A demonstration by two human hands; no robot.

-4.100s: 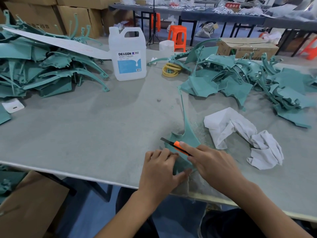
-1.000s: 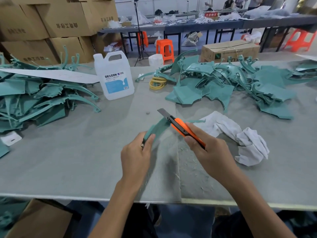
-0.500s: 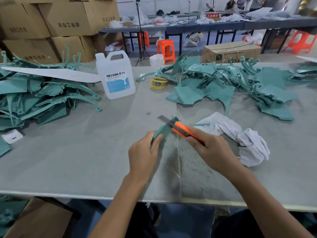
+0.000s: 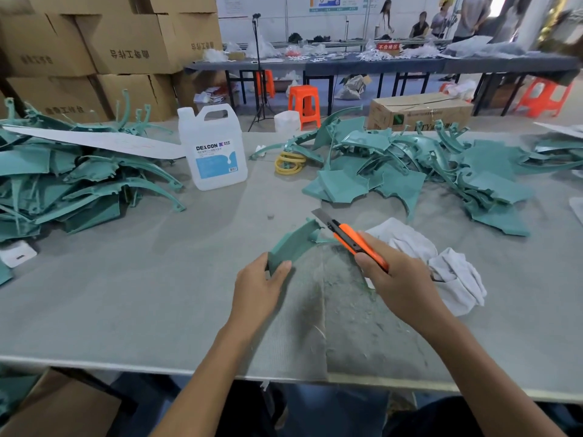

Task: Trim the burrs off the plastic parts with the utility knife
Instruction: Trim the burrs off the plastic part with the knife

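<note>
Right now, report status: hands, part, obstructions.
Left hand grips teal part. Right hand grips utility knife, blade by part's far end. White rag beside right hand.

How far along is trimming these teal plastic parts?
Done: fine shavings on the grey table suggest finished cuts. In hand: the left hand holds a curved teal plastic part; the right hand holds the orange utility knife at its far end. Left: left teal heap, right teal heap; which is untrimmed is unclear.

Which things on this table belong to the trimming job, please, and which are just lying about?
Job in hand: knife, right hand, part, left hand, left pile, right pile.
Lying about: jug, cloth, yellow rings.
</note>
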